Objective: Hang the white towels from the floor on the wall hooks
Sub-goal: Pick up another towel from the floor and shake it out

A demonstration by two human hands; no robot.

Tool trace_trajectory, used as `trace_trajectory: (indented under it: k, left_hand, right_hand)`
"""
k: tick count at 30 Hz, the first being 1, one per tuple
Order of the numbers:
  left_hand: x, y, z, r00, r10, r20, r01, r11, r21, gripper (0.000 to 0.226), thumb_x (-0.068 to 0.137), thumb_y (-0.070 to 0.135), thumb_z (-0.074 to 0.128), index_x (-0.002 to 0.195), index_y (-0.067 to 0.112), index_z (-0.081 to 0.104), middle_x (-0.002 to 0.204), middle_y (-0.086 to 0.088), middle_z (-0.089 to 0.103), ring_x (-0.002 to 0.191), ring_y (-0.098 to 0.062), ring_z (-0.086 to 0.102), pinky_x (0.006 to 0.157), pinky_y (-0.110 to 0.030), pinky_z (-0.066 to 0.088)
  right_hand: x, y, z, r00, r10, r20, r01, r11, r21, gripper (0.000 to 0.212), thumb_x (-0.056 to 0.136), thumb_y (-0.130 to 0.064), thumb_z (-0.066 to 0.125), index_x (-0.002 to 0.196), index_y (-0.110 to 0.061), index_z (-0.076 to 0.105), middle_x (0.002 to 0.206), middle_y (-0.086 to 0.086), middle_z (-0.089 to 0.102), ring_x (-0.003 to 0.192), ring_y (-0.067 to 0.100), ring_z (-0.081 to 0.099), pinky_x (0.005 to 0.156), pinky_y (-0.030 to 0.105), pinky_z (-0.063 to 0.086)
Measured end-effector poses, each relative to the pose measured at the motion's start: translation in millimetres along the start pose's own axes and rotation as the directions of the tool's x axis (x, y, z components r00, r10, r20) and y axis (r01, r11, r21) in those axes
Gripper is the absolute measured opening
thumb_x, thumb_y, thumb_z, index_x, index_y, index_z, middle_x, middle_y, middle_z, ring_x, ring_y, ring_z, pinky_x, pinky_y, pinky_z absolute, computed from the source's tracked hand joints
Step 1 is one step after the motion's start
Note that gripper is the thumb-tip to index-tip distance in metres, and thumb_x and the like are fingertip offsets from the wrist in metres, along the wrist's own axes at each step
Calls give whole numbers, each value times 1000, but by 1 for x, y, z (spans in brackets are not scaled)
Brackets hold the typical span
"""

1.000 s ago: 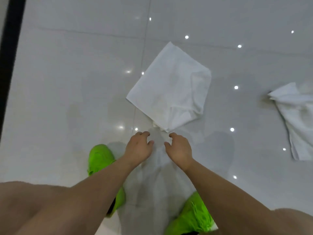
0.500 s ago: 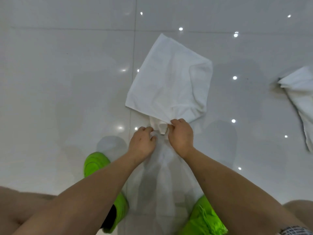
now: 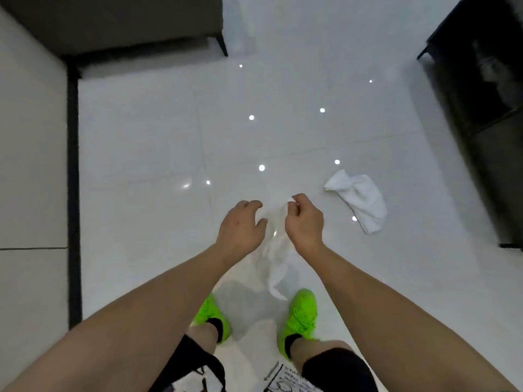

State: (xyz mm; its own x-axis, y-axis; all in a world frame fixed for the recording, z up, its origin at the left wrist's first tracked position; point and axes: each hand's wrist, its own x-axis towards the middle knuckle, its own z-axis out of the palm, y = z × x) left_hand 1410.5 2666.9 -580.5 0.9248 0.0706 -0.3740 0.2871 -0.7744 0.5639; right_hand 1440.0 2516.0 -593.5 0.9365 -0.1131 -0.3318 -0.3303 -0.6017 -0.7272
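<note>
Glossy white floor tiles (image 3: 141,137) fill the head view, dotted with bright reflections of ceiling lights. At the top left stands a dark sofa (image 3: 113,21) on thin legs, with a pale wall (image 3: 31,137) and its black skirting running down the left edge. A dark cabinet (image 3: 486,108) takes up the right side.

Both bare arms reach forward from the bottom of the frame. The right hand (image 3: 304,222) pinches the top corner of a white towel (image 3: 273,250) between curled fingers and thumb, and the cloth hangs down from it, blurred and partly see-through against the floor, its lower tip ending above the feet. The left hand (image 3: 242,227) sits just beside the towel's upper edge with its fingers curled around it; the blur makes it hard to tell how firm that grip is.

A second towel (image 3: 359,199) lies crumpled on the floor to the right of the hands, well apart from the held one and near the cabinet.

Below, two bright green shoes (image 3: 301,312) stand on the tiles, with black socks and black shorts above them.
</note>
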Motion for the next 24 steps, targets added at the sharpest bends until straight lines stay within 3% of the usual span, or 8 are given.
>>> trace_trajectory:
  k: [7, 10, 12, 17, 19, 22, 24]
  left_hand:
    - [-15, 245, -93, 917, 387, 98, -395, 916, 74, 40, 86, 45, 58, 123, 30, 55, 113, 10, 58, 100, -12, 55, 80, -25, 38]
    - [-31, 347, -89, 850, 524, 47, -524, 834, 170, 7, 88, 31, 52, 85, 25, 52, 84, 7, 57, 81, -17, 56, 63, -28, 36]
    - [-46, 410, -76, 806, 591, -2, -576, 786, 222, 21, 89, 21, 45, 68, 22, 41, 67, 5, 50, 72, -25, 56, 54, -31, 32]
    - [-83, 547, -32, 694, 716, -71, -689, 690, 220, 19, 95, 30, 42, 88, 21, 58, 80, -2, 62, 76, -28, 55, 65, -35, 46]
    - [-98, 595, -12, 643, 764, -59, -748, 642, 171, 23, 96, 40, 47, 83, 26, 59, 78, 3, 63, 75, -23, 56, 65, -34, 47]
    - [-124, 662, 21, 539, 842, 13, -840, 536, 83, 24, 94, 46, 52, 77, 31, 60, 74, 11, 62, 73, -13, 58, 61, -29, 45]
    - [-149, 707, 50, 433, 898, 71, -901, 433, 20, 16, 94, 46, 54, 85, 36, 64, 78, 15, 64, 76, -6, 58, 60, -24, 43]
  right_hand:
    - [-22, -96, -233, 971, -93, -222, 132, 976, 170, 14, 97, -27, 49, 95, -30, 63, 67, -10, 60, 64, 6, 56, 62, 25, 45]
    - [-35, -98, -336, 930, -147, -338, 215, 961, 172, 14, 96, -31, 52, 88, -33, 63, 70, -16, 61, 68, 0, 57, 61, 18, 39]
    - [-50, -87, -402, 894, -167, -415, 238, 963, 126, 14, 95, -38, 55, 87, -31, 64, 75, -18, 62, 74, 0, 57, 64, 19, 38]
    - [-105, -22, -550, 786, -99, -610, 166, 985, 55, 15, 87, -44, 62, 82, -32, 69, 80, -15, 67, 81, 7, 61, 72, 31, 51]
    - [-130, 13, -596, 740, -32, -672, 103, 992, 67, 15, 86, -45, 63, 80, -32, 69, 78, -16, 67, 80, 7, 62, 71, 33, 53]
    - [-162, 57, -647, 673, 56, -738, 22, 995, 96, 16, 89, -43, 63, 81, -30, 70, 79, -15, 67, 79, 9, 62, 68, 30, 52]
    - [-183, 86, -677, 617, 119, -778, -52, 993, 110, 14, 90, -39, 62, 80, -30, 66, 77, -13, 65, 79, 13, 61, 68, 30, 50]
